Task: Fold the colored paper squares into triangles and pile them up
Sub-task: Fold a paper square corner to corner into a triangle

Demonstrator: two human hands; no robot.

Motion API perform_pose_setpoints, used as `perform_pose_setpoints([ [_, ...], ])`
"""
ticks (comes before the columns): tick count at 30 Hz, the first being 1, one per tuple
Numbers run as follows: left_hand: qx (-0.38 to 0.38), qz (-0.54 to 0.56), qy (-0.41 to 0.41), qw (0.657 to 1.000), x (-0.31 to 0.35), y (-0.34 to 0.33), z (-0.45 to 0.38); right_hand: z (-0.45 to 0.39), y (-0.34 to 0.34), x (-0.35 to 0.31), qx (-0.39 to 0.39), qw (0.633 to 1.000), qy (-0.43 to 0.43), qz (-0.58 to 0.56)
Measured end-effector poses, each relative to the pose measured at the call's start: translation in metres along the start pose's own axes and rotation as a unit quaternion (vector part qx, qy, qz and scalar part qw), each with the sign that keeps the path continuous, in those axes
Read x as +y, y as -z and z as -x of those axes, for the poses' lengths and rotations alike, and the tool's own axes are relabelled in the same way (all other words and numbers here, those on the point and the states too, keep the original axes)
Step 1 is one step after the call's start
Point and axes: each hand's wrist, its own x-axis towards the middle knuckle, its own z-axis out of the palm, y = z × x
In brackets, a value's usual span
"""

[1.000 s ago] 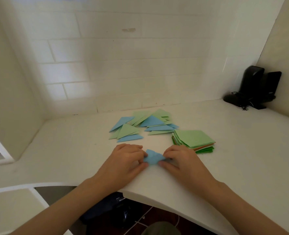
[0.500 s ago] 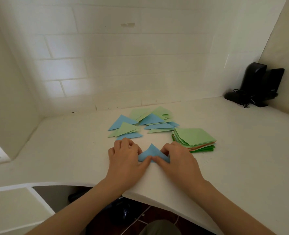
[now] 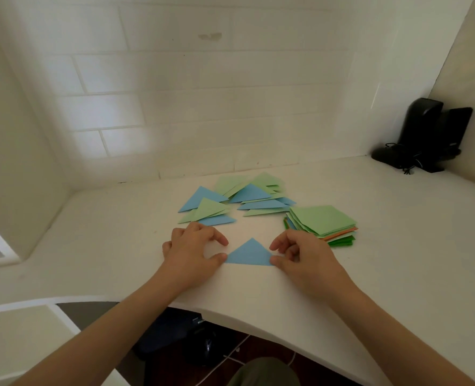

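Left hand (image 3: 192, 249) and right hand (image 3: 300, 253), fingers loosely curled, thumbs pressing the blue triangle's (image 3: 249, 254) base corners at 6 o'clock on the counter (image 3: 398, 246). Uneven pressure could skew the crease.

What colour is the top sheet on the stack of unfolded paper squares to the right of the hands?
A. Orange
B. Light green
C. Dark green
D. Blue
B. The top sheet of the stack of squares is light green; orange and dark green show only as thin edges lower in the stack, and the blue piece between the hands is the folded triangle, not part of it.
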Motion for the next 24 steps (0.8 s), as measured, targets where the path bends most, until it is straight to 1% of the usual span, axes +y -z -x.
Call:
perform_pose_setpoints([
  [3,0.015,-0.008,-0.050,0.999,0.009,-0.006,0.002,0.004,-0.001,0.000,0.013,1.000,0.009,-0.001],
  [5,0.033,-0.049,-0.085,0.995,0.018,-0.014,0.006,0.005,-0.002,-0.001,0.019,1.000,0.013,0.004],
  [7,0.046,-0.099,-0.091,0.990,0.028,-0.020,0.007,0.006,-0.004,-0.002,0.022,0.999,0.019,0.018],
  [9,0.036,-0.123,-0.084,0.988,0.034,-0.022,0.003,0.007,-0.005,-0.003,0.025,0.999,0.024,0.027],
  [11,0.010,-0.105,-0.074,0.992,0.037,-0.021,-0.002,0.008,-0.004,-0.003,0.027,0.999,0.027,0.024],
  [13,-0.018,-0.059,-0.051,0.997,0.036,-0.016,-0.008,0.009,-0.002,-0.004,0.027,0.999,0.029,0.025],
  [16,-0.035,-0.011,-0.035,0.999,0.034,-0.007,-0.011,0.010,-0.002,-0.005,0.028,0.999,0.032,0.030],
  [21,-0.011,0.037,-0.056,0.998,0.027,-0.006,-0.009,0.011,-0.003,-0.004,0.027,0.998,0.043,0.025],
  [24,-0.001,0.052,-0.062,0.997,0.022,-0.007,-0.010,0.011,-0.006,-0.004,0.029,0.995,0.073,0.068],
])
